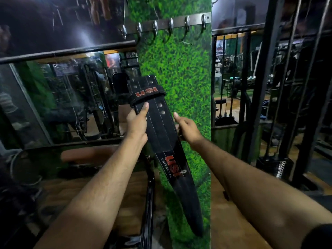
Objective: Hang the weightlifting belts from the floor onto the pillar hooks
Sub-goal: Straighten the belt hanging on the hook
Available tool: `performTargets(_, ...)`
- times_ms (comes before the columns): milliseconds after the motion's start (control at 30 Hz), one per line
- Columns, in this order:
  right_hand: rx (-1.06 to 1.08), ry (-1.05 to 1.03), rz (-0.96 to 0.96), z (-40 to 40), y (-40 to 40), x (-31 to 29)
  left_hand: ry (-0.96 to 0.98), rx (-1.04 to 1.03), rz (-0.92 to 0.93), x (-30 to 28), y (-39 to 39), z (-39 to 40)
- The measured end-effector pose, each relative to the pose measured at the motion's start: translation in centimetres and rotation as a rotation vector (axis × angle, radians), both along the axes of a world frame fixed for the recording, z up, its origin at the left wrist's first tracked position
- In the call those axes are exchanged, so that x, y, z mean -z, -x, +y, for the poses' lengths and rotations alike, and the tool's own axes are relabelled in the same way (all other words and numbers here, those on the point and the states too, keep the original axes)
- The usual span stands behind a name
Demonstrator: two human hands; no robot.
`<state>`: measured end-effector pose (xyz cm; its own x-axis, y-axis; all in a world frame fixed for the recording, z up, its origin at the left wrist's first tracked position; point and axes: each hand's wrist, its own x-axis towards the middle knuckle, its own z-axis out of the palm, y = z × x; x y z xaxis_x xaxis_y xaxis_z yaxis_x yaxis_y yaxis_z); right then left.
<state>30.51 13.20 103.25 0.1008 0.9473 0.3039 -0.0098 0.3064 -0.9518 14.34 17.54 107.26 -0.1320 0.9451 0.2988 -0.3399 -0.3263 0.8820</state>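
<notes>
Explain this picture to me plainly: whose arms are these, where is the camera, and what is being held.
There is no machine here. One camera sits on a person's head, looking forward and down, so the two bare arms are that person's own. Both hands hold a black belt marked USI. The left hand grips its left edge near the folded top; the right hand holds its right edge. The belt's long tail hangs down. Behind it stands a pillar covered in fake grass. Near its top is a metal rail of hooks, all bare in this view. Mirrors and gym gear surround the pillar.
</notes>
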Motion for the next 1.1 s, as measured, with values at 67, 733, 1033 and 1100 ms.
performTargets(67, -0.009, 0.009, 0.091, 0.0, 1.0, -2.1, -0.013, 0.064, 0.033, 0.7, 0.3, -0.1)
performTargets(733, 0.217, -0.108, -0.016, -0.3, 3.2, -5.0, 0.059, 0.322, 0.281, -2.0, 1.5, -0.8)
performTargets(1033, 0.423, -0.087, -0.011, -1.1, -1.0, -5.5, 0.028, 0.324, 0.303, -2.0, -3.4, -0.6)
performTargets(1100, 0.438, -0.159, -0.080, -1.0, -2.5, -5.8, 0.005, 0.284, 0.342, -2.6, -4.9, -0.8)
